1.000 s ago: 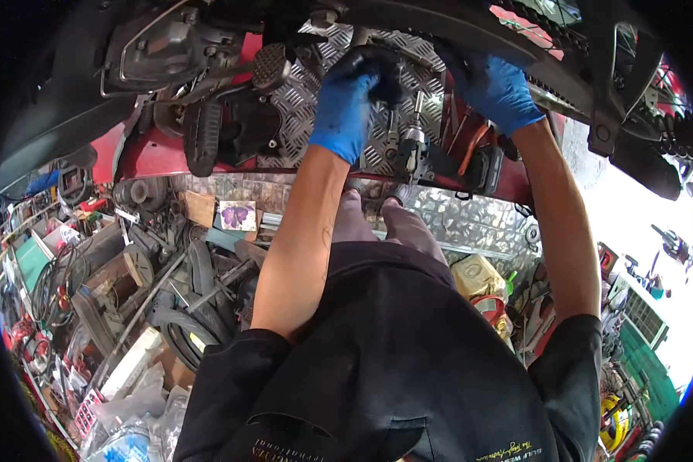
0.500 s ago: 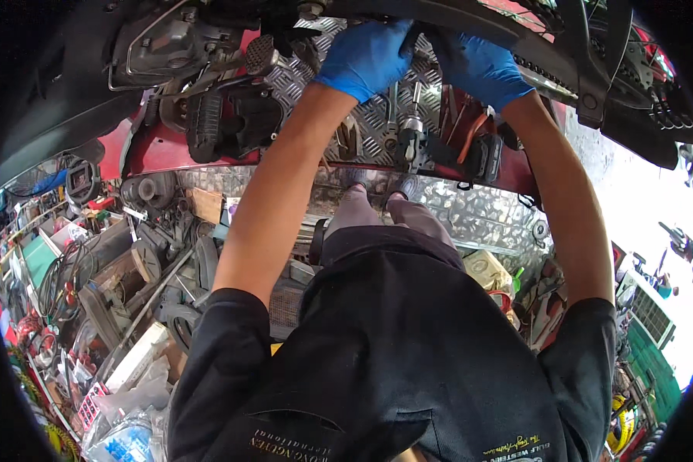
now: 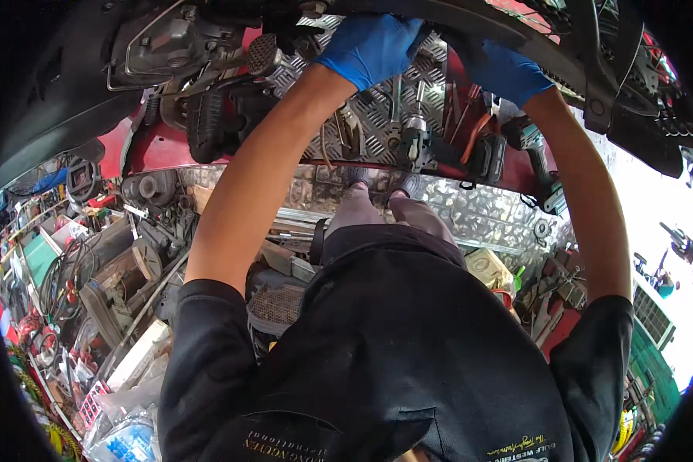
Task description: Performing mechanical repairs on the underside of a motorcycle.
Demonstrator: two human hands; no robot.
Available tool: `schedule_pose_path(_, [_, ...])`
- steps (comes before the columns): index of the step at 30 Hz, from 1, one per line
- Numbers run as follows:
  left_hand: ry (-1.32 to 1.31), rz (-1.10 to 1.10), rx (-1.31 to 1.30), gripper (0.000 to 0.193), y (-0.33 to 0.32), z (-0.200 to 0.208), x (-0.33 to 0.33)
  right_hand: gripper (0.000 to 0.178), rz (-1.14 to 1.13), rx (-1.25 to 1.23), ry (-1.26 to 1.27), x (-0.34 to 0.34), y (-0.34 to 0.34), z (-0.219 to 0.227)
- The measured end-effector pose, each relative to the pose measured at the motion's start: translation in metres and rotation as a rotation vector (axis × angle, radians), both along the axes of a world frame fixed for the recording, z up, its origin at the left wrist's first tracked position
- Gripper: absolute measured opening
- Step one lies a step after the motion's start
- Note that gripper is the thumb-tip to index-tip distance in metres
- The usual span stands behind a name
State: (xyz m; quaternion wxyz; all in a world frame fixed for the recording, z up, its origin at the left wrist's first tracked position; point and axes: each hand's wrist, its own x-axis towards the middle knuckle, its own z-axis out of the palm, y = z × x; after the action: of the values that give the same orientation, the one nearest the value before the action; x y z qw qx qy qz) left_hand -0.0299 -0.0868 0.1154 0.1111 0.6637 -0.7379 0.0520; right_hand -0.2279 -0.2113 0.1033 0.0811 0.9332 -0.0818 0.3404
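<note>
Both hands wear blue gloves and reach up under a motorcycle. My left hand (image 3: 371, 51) is at the left end of the black swingarm (image 3: 477, 23), its fingertips out of sight behind the dark parts. Farther right, my right hand (image 3: 512, 73) lies under the same arm beside the chain, and its fingers are hidden too. Whether either holds anything does not show. Below them, on a patterned metal plate (image 3: 373, 127), lie a power driver (image 3: 417, 142) with a long socket bit, a wrench (image 3: 396, 100) and orange-handled pliers (image 3: 476, 137).
A footpeg (image 3: 262, 54) and the engine (image 3: 173, 50) stick out at upper left. The red lift platform (image 3: 165, 146) runs across in front of me. Another power tool (image 3: 545, 165) lies under my right forearm. Piled parts and cables (image 3: 77, 269) crowd the floor at left.
Both arms have spread apart a little; my right hand has shifted right and down along the swingarm. The power tool under my right forearm has come into view.
</note>
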Motion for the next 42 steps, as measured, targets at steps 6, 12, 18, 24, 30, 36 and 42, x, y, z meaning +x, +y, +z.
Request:
schedule_pose_path(6, [0.25,-0.058,-0.102,0.031,-0.006,-0.007,-0.006,0.031,-0.023,0.026,0.035,-0.002,0.003,-0.004])
schedule_pose_path(12, [0.29,-0.072,0.042,0.029,-0.013,-0.027,0.016,0.031,-0.034,0.059,0.052,0.023,0.014,-0.005])
schedule_pose_path(18, [0.362,-0.018,0.181,0.031,0.0,0.007,0.013,0.03,-0.055,0.088,0.067,0.022,0.017,-0.007])
schedule_pose_path(24, [0.231,-0.228,-0.257,0.033,-0.003,-0.024,0.026,0.029,-0.046,0.111,0.09,0.036,0.028,-0.001])
schedule_pose_path(30, [0.206,-0.263,-0.066,0.041,0.0,-0.002,0.018,0.029,-0.052,0.134,0.117,0.035,0.033,0.001])
schedule_pose_path(36, [0.17,-0.279,0.112,0.049,-0.002,-0.003,0.02,0.028,-0.06,0.159,0.14,0.039,0.039,0.003])
schedule_pose_path(42, [0.197,-0.354,0.055,0.052,-0.003,-0.003,0.021,0.027,-0.071,0.19,0.165,0.038,0.032,-0.001])
